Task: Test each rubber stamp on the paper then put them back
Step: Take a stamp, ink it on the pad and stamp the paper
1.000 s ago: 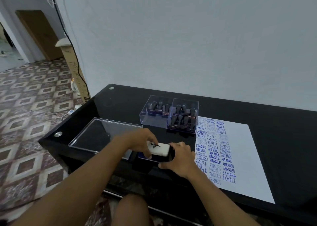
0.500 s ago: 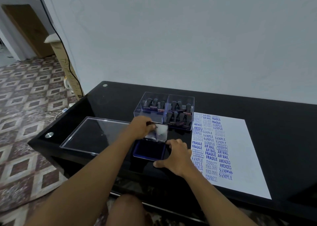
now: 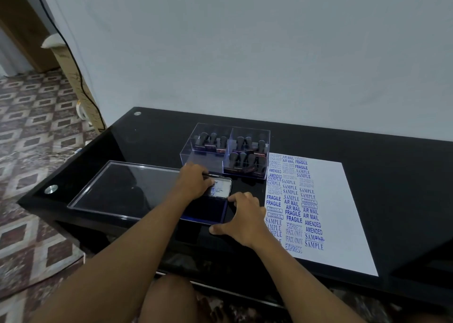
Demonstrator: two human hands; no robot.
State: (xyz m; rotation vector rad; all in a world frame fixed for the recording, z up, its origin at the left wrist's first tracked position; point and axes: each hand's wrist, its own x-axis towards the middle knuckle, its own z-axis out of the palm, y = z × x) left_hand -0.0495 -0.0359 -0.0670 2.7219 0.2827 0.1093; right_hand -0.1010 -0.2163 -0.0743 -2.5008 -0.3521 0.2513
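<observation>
Head view: the left hand (image 3: pixel 196 183) pinches the ink pad's lid (image 3: pixel 221 187), folded back flat, while the right hand (image 3: pixel 241 216), fingers spread, steadies the blue ink pad (image 3: pixel 208 211) on the black surface (image 3: pixel 367 151). Inking looks ready to begin. Rubber stamps (image 3: pixel 241 162) stand in the clear box (image 3: pixel 208 162), apparently all of them, beside the printed paper (image 3: pixel 326 200). Next, one hand must let go and lift out a stamp.

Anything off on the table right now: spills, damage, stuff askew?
No spills or damage show. Only oddities: several prints low on the paper overlap or look smeared, such as one SAMPLE near the bottom. The clear lid lies flat beside the stamp box, and the ink pad is open.
</observation>
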